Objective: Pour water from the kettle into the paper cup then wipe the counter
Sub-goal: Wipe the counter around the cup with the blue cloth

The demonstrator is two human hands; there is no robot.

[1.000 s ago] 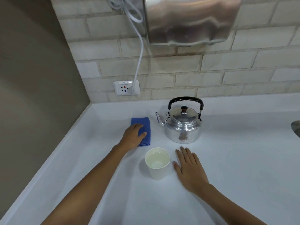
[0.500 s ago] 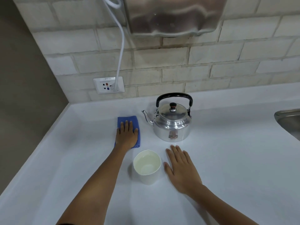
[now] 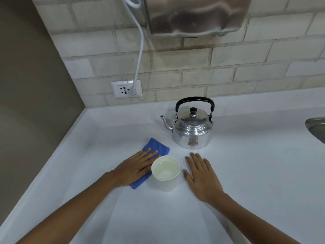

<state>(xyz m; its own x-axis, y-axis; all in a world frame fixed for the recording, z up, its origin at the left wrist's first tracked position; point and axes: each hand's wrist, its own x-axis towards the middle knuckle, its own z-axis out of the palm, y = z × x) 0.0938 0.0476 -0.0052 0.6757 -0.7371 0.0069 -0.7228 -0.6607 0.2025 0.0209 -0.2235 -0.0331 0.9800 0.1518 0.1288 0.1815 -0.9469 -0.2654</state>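
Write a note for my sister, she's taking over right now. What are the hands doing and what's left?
Left hand: flat, palm down, pressing the blue cloth on the counter, just left of the paper cup.
Right hand: flat on the counter, right of the cup, holding nothing.
Kettle: upright behind the cup, lid on, spout pointing left.
Done: the cup has water in it.
Left: wipe the counter; mind the cup, it sits right beside the cloth.
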